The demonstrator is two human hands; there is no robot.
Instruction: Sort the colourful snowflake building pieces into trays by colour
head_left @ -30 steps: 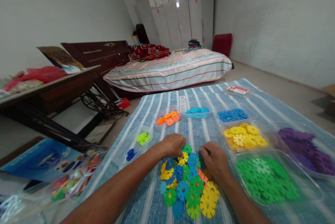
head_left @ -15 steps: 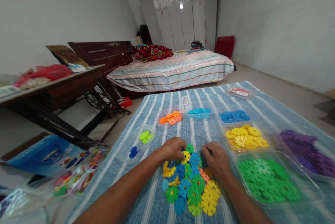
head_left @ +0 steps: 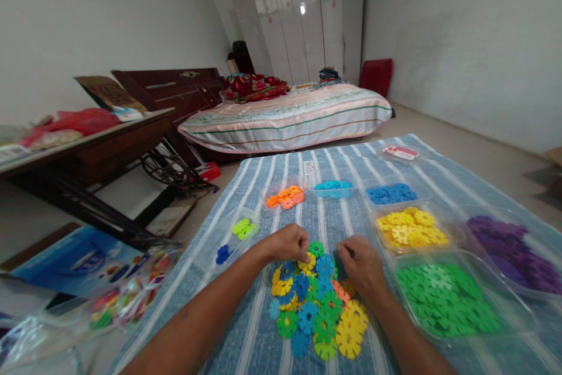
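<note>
A flat cluster of joined snowflake discs [head_left: 318, 305] in yellow, blue, green and orange lies on the blue striped cloth [head_left: 263, 328] in front of me. My left hand [head_left: 287, 243] rests at the cluster's far left edge, fingers curled and pinching a yellow disc [head_left: 307, 262]. My right hand [head_left: 362, 264] sits at the cluster's far right edge, fingers curled down onto the pieces; what it grips is hidden.
Clear trays hold sorted discs: green [head_left: 443, 299], yellow [head_left: 410, 229], purple [head_left: 513, 249], blue [head_left: 390, 192], cyan [head_left: 332, 186], orange [head_left: 284, 196], and lime with dark blue [head_left: 232, 234]. Bags of toys [head_left: 118, 305] lie at the left. A wooden table [head_left: 88, 147] and a bed [head_left: 290, 114] stand behind.
Both hands stay at the cluster's far edge with only small finger shifts. The view has shifted slightly.
</note>
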